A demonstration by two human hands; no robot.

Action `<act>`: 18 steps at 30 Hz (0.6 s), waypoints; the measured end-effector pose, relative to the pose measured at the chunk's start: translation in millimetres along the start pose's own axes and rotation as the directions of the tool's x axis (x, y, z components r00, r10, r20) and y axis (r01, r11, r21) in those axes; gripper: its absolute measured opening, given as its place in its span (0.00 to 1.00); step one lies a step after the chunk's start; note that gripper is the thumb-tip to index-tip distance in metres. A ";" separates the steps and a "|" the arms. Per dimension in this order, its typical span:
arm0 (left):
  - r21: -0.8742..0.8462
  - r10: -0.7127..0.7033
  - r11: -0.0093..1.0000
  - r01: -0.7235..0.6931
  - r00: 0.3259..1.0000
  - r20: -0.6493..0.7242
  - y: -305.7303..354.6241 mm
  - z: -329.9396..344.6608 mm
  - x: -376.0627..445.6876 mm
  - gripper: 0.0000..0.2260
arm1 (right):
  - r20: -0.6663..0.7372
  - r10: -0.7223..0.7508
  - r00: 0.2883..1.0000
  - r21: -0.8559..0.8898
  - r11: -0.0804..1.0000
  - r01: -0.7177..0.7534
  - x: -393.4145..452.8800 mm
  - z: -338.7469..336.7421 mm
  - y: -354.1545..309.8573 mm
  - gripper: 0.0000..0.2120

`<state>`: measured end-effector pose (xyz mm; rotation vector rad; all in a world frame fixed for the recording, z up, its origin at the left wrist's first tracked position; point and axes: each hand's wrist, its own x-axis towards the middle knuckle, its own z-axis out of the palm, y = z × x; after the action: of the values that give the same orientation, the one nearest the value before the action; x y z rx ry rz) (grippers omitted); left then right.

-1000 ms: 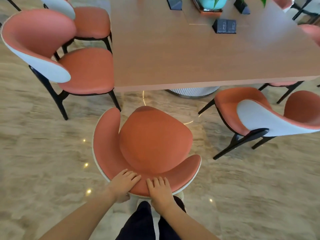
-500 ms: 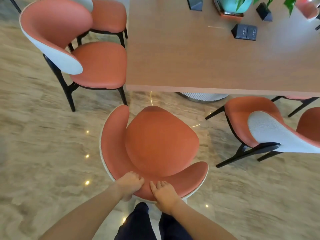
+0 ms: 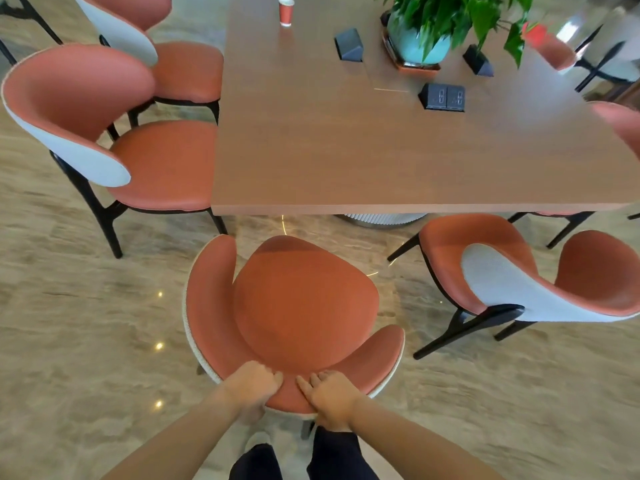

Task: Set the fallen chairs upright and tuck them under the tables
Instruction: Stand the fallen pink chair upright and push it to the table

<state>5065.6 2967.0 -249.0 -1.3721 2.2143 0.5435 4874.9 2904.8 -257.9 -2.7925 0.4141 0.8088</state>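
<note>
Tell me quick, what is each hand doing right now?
Left hand: closed, gripping the top of the chair back.
Right hand: closed, gripping the same chair back.

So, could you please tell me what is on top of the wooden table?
On the wooden table stand a red paper cup, a potted plant, three dark wedge-shaped blocks and a black socket box. The far right end is blurred.

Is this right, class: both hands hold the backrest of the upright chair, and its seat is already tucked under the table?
Not quite. The head view shows both hands, left hand and right hand, on the backrest of the upright chair, but its seat stands clear of the table, not yet tucked under.
</note>
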 end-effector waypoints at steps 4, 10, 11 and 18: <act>-0.035 -0.022 0.999 0.022 1.000 -0.002 16.5 -22.8 18.0 0.19 | -0.039 -0.059 0.998 -0.018 0.998 0.058 -16.1 3.7 31.6 0.37; -0.101 -0.082 0.992 0.081 0.997 -0.002 43.1 -48.3 53.4 0.17 | -0.028 -0.137 0.990 -0.054 0.989 0.135 -37.4 9.8 88.3 0.37; -0.113 -0.096 0.989 0.094 0.995 -0.006 49.0 -50.9 60.9 0.17 | -0.028 -0.146 0.989 -0.062 0.988 0.144 -41.0 12.7 98.6 0.37; -0.148 -0.162 0.976 0.161 0.987 0.005 85.2 -62.4 112.3 0.22 | 0.028 -0.256 0.966 -0.097 0.961 0.257 -60.6 24.8 162.7 0.39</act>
<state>4933.7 2887.5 -257.1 -1.6151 2.0792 0.6552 4761.4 2771.4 -264.3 -2.8478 0.0060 0.8094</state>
